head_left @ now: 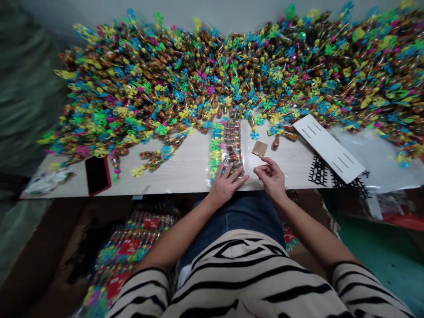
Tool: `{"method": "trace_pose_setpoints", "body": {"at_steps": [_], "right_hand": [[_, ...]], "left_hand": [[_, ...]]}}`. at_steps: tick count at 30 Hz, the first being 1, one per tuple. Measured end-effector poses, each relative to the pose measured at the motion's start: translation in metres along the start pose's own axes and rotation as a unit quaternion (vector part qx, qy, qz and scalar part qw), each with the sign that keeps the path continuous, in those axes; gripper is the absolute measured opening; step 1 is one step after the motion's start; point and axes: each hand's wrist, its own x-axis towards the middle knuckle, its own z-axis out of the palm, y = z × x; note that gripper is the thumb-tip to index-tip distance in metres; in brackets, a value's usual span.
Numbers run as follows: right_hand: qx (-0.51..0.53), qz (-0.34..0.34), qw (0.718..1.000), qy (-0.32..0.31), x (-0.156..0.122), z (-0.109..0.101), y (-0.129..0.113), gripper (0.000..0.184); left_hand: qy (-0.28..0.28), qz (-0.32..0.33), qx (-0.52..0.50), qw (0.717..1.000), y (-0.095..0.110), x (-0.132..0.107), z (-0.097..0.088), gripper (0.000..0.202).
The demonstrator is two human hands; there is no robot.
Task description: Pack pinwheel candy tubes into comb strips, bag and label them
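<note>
Pale tabletop [179, 172]: clear candy bag [233, 145] points forward, left hand [225, 185] atop.

Candy tubes [198, 66] heaped on table [179, 172] behind plastic bag [233, 148]

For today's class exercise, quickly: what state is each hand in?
Left hand: open, spread flat on a clear plastic bag.
Right hand: curled into a pinch; cannot tell whether it holds anything.

A: What's the left hand [225, 187] on?
B: A clear plastic bag of candy-filled tubes with green pinwheels [231, 148], lying on a pale wood-grain table [179, 172].
A: The right hand [270, 179]?
B: Curled, just below a small brown cardboard square [259, 149].
</note>
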Motion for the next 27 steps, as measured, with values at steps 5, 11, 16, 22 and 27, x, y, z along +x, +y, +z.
{"method": "trace_pose_setpoints", "body": {"at_steps": [5, 11, 16, 22, 27], "right_hand": [[-0.077, -0.055, 0.995, 0.030, 0.007, -0.008, 0.014, 0.049], [-0.156, 0.009, 0.986, -0.059, 0.034, -0.016, 0.038, 0.060], [-0.160, -0.015, 0.987, -0.016, 0.040, -0.026, 0.035, 0.053], [-0.248, 0.064, 0.964, -0.078, 0.059, -0.020, 0.035, 0.048], [-0.379, 0.052, 0.918, -0.106, 0.085, -0.002, 0.033, 0.027]], "left_hand": [[-0.011, -0.009, -0.016, 1.000, 0.002, 0.000, -0.004, 0.045], [-0.030, -0.016, -0.019, 0.999, 0.003, 0.001, -0.010, 0.046], [-0.031, -0.034, -0.019, 0.999, 0.006, 0.000, -0.008, 0.048], [-0.016, -0.033, -0.004, 0.999, 0.006, -0.001, -0.005, 0.048], [-0.030, -0.036, -0.006, 0.999, 0.006, -0.002, -0.006, 0.051]]}}
